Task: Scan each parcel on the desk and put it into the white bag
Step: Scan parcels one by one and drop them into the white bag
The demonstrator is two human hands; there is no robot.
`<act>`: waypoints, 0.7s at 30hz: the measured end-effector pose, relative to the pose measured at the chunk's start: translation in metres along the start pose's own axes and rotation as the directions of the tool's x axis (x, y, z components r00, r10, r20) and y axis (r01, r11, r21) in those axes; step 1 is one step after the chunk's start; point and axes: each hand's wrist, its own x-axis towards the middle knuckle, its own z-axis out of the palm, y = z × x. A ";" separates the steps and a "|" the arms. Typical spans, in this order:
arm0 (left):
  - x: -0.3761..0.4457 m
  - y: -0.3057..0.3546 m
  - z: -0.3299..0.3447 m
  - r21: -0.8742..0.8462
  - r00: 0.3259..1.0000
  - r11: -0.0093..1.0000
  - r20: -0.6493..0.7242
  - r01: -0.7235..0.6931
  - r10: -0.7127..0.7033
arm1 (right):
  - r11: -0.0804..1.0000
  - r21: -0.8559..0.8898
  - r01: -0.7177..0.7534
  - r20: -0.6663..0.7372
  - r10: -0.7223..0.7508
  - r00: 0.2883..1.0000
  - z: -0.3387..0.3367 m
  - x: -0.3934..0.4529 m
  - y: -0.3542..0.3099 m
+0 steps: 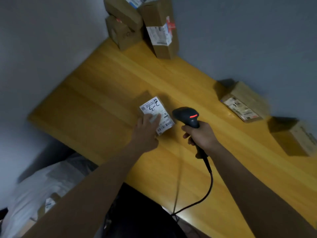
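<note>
A small cardboard parcel (155,107) with a white shipping label lies in the middle of the yellow wooden desk (106,86). My left hand (147,129) rests on its near end, fingers lying over the label. My right hand (201,134) grips the handle of a black barcode scanner (188,116), whose red light glows; its head sits just right of the parcel. The scanner's black cable (208,182) trails toward me. The white bag (34,194) sits on the floor at lower left with parcels showing inside it.
A stack of three cardboard parcels (147,26) stands at the desk's far corner against the grey wall. Two more parcels (243,102) (298,138) lie along the right edge. A dark chair or clothing (142,212) fills the space near me.
</note>
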 end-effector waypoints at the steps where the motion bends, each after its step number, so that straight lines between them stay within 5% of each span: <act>1: -0.006 0.005 0.003 -0.032 0.999 0.999 0.034 -0.004 0.006 | 0.999 -0.033 -0.023 0.023 0.024 0.999 -0.004 -0.011 0.009; 4: -0.022 0.007 0.005 -0.181 0.995 0.982 0.082 -0.046 0.061 | 0.989 -0.139 -0.051 0.094 0.064 0.994 -0.015 -0.039 0.031; 8: -0.032 -0.004 -0.002 -0.298 0.994 0.953 -0.104 -0.061 0.031 | 0.972 -0.235 0.022 0.110 0.004 0.994 -0.020 -0.061 0.036; 21: -0.040 -0.020 -0.005 -0.267 0.993 0.964 -0.111 0.004 -0.035 | 0.950 -0.309 0.053 0.151 -0.006 0.989 -0.016 -0.075 0.027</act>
